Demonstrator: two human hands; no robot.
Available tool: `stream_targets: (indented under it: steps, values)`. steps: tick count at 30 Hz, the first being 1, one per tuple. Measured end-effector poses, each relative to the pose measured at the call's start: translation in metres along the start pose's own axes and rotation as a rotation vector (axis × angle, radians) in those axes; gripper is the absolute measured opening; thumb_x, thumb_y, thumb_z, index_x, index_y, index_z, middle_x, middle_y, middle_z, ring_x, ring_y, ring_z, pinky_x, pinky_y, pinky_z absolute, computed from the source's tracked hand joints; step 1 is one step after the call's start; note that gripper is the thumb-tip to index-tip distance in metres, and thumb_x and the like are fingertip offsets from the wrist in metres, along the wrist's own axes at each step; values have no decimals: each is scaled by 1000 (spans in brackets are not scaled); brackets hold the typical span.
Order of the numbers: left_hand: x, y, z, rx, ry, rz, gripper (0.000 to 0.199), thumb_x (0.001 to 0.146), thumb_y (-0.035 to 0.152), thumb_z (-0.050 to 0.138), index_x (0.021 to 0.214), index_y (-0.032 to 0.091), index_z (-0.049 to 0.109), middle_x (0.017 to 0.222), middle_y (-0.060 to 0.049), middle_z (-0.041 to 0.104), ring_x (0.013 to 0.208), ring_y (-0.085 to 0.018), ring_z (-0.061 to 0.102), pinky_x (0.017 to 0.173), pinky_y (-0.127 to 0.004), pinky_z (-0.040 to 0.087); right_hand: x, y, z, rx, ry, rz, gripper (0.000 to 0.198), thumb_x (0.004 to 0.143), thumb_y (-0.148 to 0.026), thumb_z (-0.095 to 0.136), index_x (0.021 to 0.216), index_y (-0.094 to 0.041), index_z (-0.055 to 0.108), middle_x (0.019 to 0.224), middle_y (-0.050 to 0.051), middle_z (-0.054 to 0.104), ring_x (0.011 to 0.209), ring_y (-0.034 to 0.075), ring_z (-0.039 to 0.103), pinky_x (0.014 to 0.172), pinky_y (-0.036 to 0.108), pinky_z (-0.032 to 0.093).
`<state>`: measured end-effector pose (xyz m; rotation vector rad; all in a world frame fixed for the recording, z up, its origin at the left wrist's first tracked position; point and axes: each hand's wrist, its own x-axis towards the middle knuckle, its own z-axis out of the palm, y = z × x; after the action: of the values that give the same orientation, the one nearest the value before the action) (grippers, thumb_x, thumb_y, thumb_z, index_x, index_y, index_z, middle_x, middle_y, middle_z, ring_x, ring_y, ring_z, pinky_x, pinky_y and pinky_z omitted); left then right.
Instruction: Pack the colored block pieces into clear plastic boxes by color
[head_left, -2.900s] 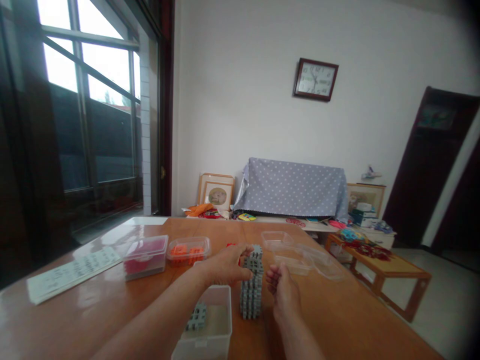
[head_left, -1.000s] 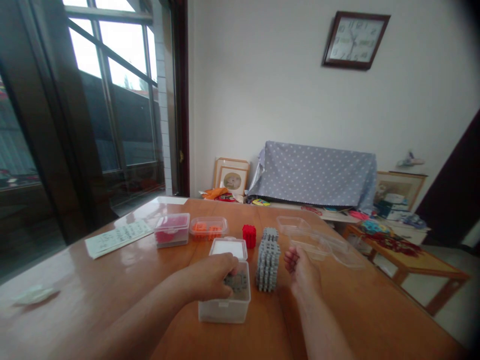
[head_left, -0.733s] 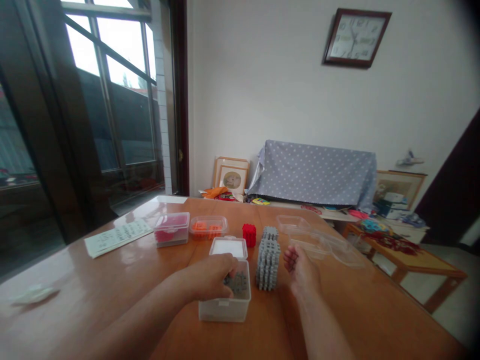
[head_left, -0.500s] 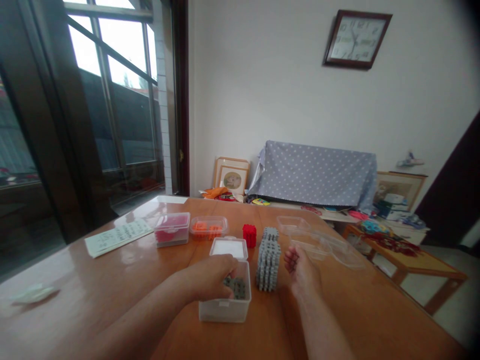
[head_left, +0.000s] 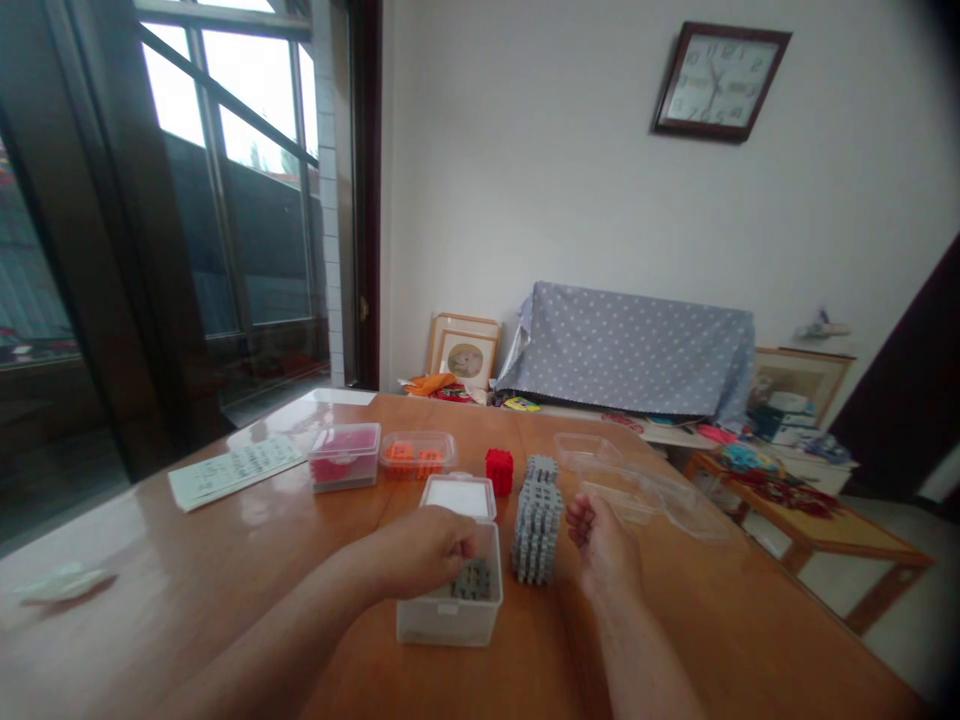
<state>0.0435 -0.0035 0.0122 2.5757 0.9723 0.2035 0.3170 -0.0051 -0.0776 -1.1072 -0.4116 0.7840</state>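
My left hand [head_left: 439,545] is over the open clear plastic box [head_left: 450,622], its fingers closed; anything in them is hidden. Grey interlocking plastic pieces [head_left: 471,580] lie inside the box, just below the fingertips. To the box's right stands a tall stack of grey pieces [head_left: 537,525], with a smaller block on its far side. My right hand [head_left: 604,540] is beside this stack, a small gap between them. Its fingers are curled in, and I cannot see whether they hold anything. Behind the box is a red block [head_left: 499,472] of similar pieces.
Farther left are a lidded box of pink pieces [head_left: 345,460], a tub of orange pieces [head_left: 418,456] and a printed sheet [head_left: 236,472]. Clear empty containers [head_left: 630,490] lie at the right. A small pale packet [head_left: 64,585] is near the left edge of the wooden table [head_left: 720,620].
My left hand has risen slightly and its fingers have closed above the grey pieces, more of which now show. The right hand has hardly moved.
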Motion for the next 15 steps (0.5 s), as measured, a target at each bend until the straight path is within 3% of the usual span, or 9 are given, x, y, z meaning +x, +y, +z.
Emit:
stream_targets:
  steps: [3, 7, 10, 15]
  values:
    - [-1, 1, -1, -91, -10, 35, 23, 81, 11, 51, 86, 21, 71, 82, 1, 73, 76, -16, 64, 66, -24, 42, -2, -4, 0, -14, 32, -61, 28, 78, -44, 70, 86, -17, 71, 74, 2, 74, 67, 16, 68, 58, 24, 49]
    - [-8, 2, -6, -226, 71, -28, 22, 85, 17, 49, 92, 20, 69, 86, 0, 72, 78, -16, 64, 66, -24, 43, -8, -13, 1, -36, 107, -192, 23, 81, -42, 67, 85, -20, 71, 77, 1, 74, 72, 15, 67, 64, 25, 50]
    - [-14, 4, -8, -166, 98, -81, 19, 86, 21, 50, 92, 20, 68, 87, -1, 72, 78, -18, 63, 65, -25, 41, -17, -19, 3, -64, 100, -271, 27, 84, -46, 66, 87, -20, 71, 78, 2, 74, 74, 16, 68, 66, 27, 52]
    - [-18, 9, -4, -59, 24, -59, 19, 89, 24, 50, 89, 21, 68, 88, -3, 72, 81, -20, 63, 67, -28, 40, -26, -22, 5, -79, 66, -299, 30, 87, -47, 63, 89, -19, 72, 78, 4, 74, 73, 18, 68, 66, 28, 52]
